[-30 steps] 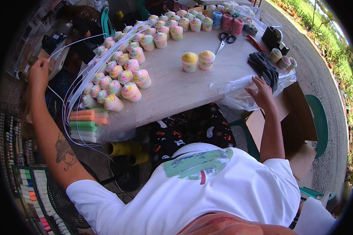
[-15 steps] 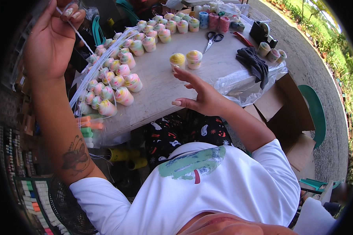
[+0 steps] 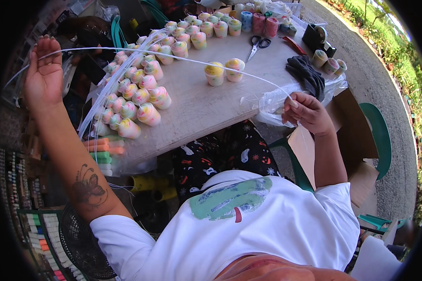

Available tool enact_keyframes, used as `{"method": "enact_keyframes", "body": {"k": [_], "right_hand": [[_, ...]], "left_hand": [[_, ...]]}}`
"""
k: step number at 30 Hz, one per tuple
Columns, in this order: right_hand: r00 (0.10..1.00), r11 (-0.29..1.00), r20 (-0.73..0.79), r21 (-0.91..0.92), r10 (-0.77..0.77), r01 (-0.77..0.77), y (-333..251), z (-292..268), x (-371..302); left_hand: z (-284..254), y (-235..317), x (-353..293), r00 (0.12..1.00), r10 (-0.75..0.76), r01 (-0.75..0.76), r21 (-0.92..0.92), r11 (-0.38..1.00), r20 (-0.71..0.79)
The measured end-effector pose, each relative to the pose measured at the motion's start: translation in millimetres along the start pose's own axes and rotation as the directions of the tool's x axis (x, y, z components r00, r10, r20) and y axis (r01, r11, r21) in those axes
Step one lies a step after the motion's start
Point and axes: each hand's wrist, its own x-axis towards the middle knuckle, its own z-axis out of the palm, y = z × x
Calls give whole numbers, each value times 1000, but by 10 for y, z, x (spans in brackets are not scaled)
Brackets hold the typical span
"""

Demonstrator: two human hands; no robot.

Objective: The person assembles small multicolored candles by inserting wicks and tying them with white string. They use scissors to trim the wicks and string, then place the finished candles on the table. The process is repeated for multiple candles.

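A long white wick (image 3: pixel 183 57) stretches in an arc over the table, from beside my raised left hand (image 3: pixel 44 75) to my right hand (image 3: pixel 308 112). Pinched fingers of my right hand grip the wick, and a thin tail hangs below them. On the left, my palm faces up with the fingers stretched out, and the wick runs across them. Under the wick stand two cup-shaped candles, a yellow-topped one (image 3: pixel 214 74) and a multicoloured one (image 3: pixel 234 69). Many more swirled pastel candles (image 3: pixel 148 114) crowd the table's left side, with a bundle of white wicks (image 3: pixel 122 70) lying across them.
Scissors (image 3: pixel 257 47), a red-handled tool (image 3: pixel 293 45), dark gloves (image 3: pixel 306 75) and a tape dispenser (image 3: pixel 318 40) lie on the table (image 3: pixel 187 110). Clear plastic (image 3: pixel 272 105) drapes its right corner. Nearby are an open cardboard box (image 3: pixel 349 122) and a green chair (image 3: pixel 377 136).
My right hand has moved right, away from the two candles, and now pinches the wick. My left hand has lowered and its fingers have straightened. The wick now spans between both hands.
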Motion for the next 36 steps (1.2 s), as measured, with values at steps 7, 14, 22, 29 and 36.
{"method": "enact_keyframes", "body": {"k": [7, 14, 22, 29, 36], "right_hand": [[768, 285, -631, -761, -111, -584, -510, -982, -1287], [192, -476, -981, -171, 4, -862, -180, -1396, -1971], [919, 330, -229, -937, -322, -118, -30, -78, -339], [934, 410, 126, -873, -335, 264, 549, 368, 548], [929, 919, -339, -395, -145, -1, 623, 248, 537]], "left_hand": [[-443, -1009, -561, 930, -366, 363, -67, 929, -38], [-132, -1891, -1998, 587, -721, 770, 21, 638, 368], [292, -2199, -3085, 303, -810, 804, 321, 500, 502], [233, -2278, -3244, 433, -707, 357, 614, 704, 559], [67, -2252, -2616, 620, -384, -252, 637, 729, 684]]}}
